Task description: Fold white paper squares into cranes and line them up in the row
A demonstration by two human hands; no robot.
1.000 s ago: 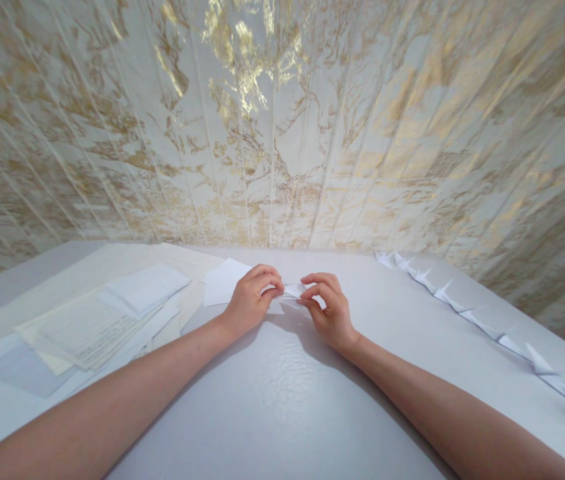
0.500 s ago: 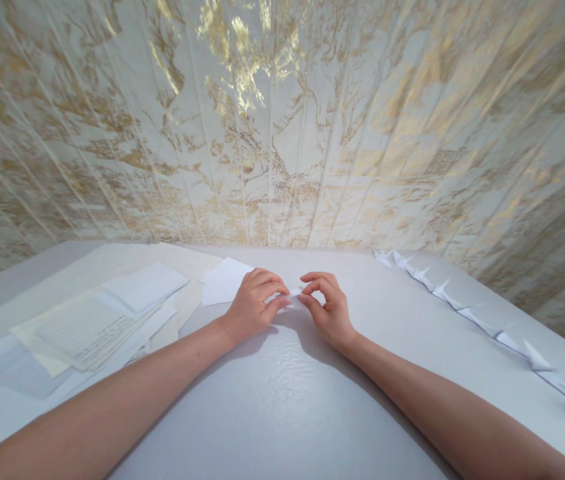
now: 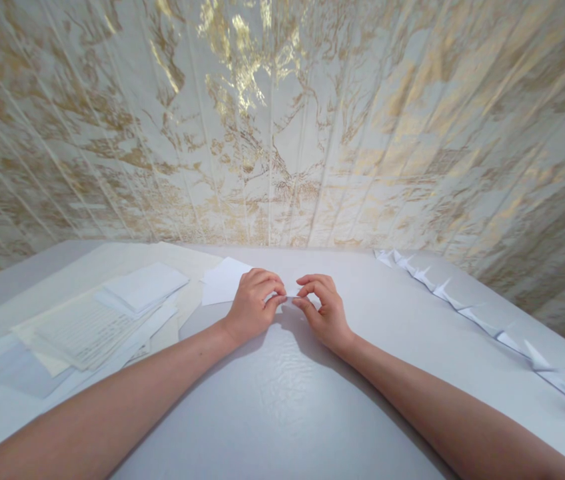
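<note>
Between both hands, just above the white table (image 3: 282, 400), is a small folded piece of white paper (image 3: 292, 293). My left hand (image 3: 257, 300) pinches its left end between thumb and fingertips. On the other side, my right hand (image 3: 323, 307) grips the right end in the same kind of pinch. Fingers cover most of the paper, so its exact shape cannot be made out. A white paper sheet (image 3: 225, 280) lies flat just behind and left of my left hand.
At left lies a spread of loose papers (image 3: 87, 327), some printed, with a small white stack (image 3: 145, 287) on top. A row of folded paper cranes (image 3: 442, 292) runs along the table's right edge. A gold-patterned wall covering (image 3: 272, 147) rises behind the table.
The fingers of both hands have drawn slightly closer around the paper, and it now shows as a thinner strip between them. Other things stay where they were.
</note>
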